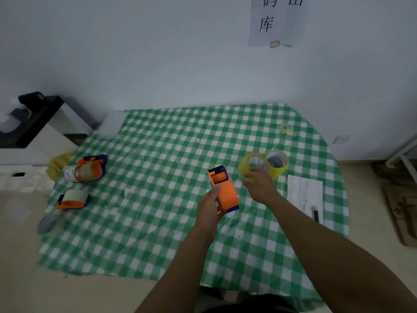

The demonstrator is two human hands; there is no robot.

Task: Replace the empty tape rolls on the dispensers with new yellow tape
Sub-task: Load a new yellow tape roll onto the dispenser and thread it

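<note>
Wall sign (274,21), top cut off by frame edge; only pt of its characters show. Right hand (259,186) covers near rim of yellow tape roll (244,164); fingertips out of sight. Left hand (208,208): fingers hidden behind orange dispenser (226,193). Both forearms run off near edge. Print on sheet (304,195), right, too small to read. Grey object (46,223), near left, & dark object (31,99), far left, too blurred to identify. Pale scrap (286,128), far right, indistinct.

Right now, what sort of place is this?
Likely a packing or storeroom corner: orange plastic tape dispensers, yellow tape rolls on a green checked tablecloth, printed paper sign on the wall.
</note>
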